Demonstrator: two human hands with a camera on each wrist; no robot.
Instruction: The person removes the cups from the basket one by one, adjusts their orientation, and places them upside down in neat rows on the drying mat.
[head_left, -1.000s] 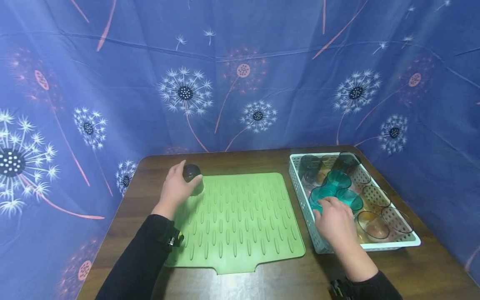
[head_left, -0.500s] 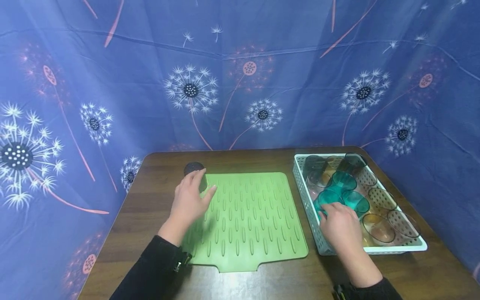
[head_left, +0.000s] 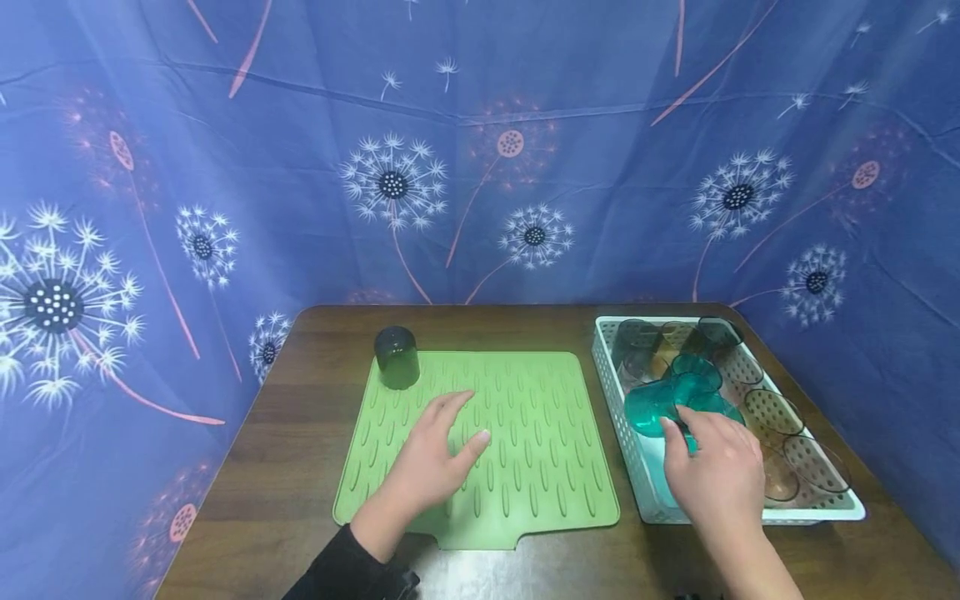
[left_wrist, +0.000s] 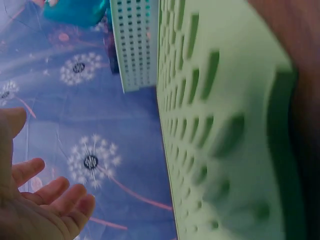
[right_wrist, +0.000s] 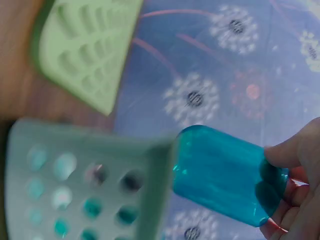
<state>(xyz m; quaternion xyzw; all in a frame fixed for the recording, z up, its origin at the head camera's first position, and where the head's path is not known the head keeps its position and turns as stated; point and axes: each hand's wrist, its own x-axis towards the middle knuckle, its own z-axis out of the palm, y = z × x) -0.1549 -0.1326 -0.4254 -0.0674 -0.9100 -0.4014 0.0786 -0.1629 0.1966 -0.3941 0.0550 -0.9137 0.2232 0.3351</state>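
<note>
My right hand pinches a clear teal tumbler by one end, fingers and thumb on opposite sides of it. The tumbler lies tilted sideways over the near left part of the white basket; the right wrist view shows its rounded other end beyond the basket's wall. My left hand hovers over the green ridged mat, fingers spread and holding nothing. A smoky dark tumbler stands upside down at the mat's far left corner, apart from the left hand.
Other tumblers fill the basket: teal ones behind the held one, dark ones at the back and amber ones at the right. A brown wooden table bears everything. A blue dandelion-print cloth hangs behind it.
My left hand has let go of the dark tumbler and drawn back toward me and to the right. The right hand has lifted and tilted a teal tumbler among those in the basket.
</note>
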